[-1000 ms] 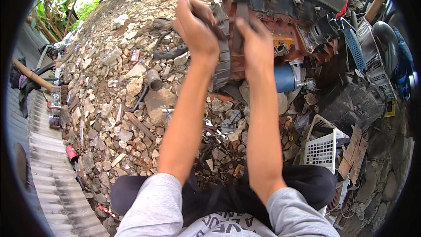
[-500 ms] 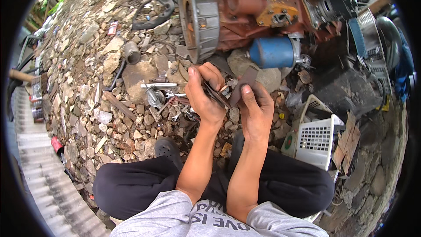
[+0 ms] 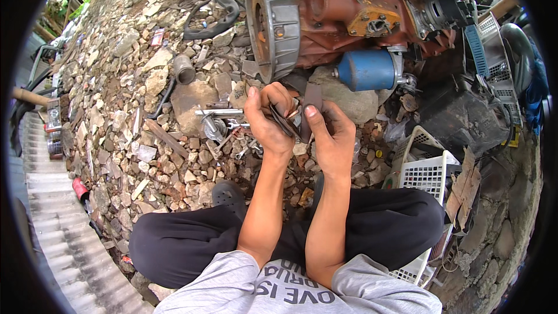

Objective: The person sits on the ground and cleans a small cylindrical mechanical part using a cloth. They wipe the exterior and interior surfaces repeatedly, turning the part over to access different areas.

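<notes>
In front of the engine, my two hands work close together. My left hand (image 3: 270, 117) has its fingers curled round a thin, dark, curved piece (image 3: 283, 122). A small pale stub (image 3: 293, 114) shows by its fingertips; I cannot make out what it is. My right hand (image 3: 332, 134) pinches a dark brown strip (image 3: 312, 97) that looks like sandpaper, thumb on its face and fingers behind. The strip stands upright, its lower end next to the dark piece. The fingers partly hide both pieces.
Ahead lies a red-brown engine (image 3: 331, 17) with a grey housing (image 3: 285, 29) and blue filter canister (image 3: 365, 71). Wrenches (image 3: 244, 154) and a metal pipe (image 3: 184, 70) lie on the rubble left. White plastic baskets (image 3: 423, 171) and a black box (image 3: 462, 116) stand right.
The strip in my right hand has turned more upright and moved left, closer to my left hand. Both hands keep their holds. The whole view has shifted slightly.
</notes>
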`<state>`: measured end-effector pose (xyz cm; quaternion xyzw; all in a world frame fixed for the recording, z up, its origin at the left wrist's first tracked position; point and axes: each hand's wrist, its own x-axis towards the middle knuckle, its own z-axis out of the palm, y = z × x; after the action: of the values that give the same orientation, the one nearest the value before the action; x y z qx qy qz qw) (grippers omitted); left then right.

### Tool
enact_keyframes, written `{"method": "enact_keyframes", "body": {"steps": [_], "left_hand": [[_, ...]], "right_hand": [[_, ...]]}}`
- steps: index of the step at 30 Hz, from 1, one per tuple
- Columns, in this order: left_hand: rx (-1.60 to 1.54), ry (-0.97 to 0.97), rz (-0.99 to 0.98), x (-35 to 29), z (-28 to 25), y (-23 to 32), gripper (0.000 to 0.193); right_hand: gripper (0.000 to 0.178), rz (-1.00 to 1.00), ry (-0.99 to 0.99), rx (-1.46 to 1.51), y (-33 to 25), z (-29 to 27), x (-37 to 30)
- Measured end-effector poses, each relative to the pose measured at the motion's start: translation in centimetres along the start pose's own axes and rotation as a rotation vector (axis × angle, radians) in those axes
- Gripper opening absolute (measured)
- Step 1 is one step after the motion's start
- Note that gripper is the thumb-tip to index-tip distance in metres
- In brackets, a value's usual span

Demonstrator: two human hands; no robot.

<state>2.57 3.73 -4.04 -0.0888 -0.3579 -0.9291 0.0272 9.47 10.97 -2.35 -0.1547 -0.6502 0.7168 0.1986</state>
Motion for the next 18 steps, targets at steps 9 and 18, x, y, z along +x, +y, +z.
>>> {"method": "enact_keyframes", "body": {"steps": [9, 18], "left_hand": [[0.046, 0.128, -0.034, -0.3, -0.4, 2.0, 0.052], [0.021, 0.200, -0.110, -0.9, -0.9, 0.6, 0.051]], "right_hand": [[0.026, -0.045, 0.017, -0.163, 0.5, 2.8, -0.9], [0.026, -0.034, -0.039, -0.133, 2.0, 1.7, -0.4]]}}
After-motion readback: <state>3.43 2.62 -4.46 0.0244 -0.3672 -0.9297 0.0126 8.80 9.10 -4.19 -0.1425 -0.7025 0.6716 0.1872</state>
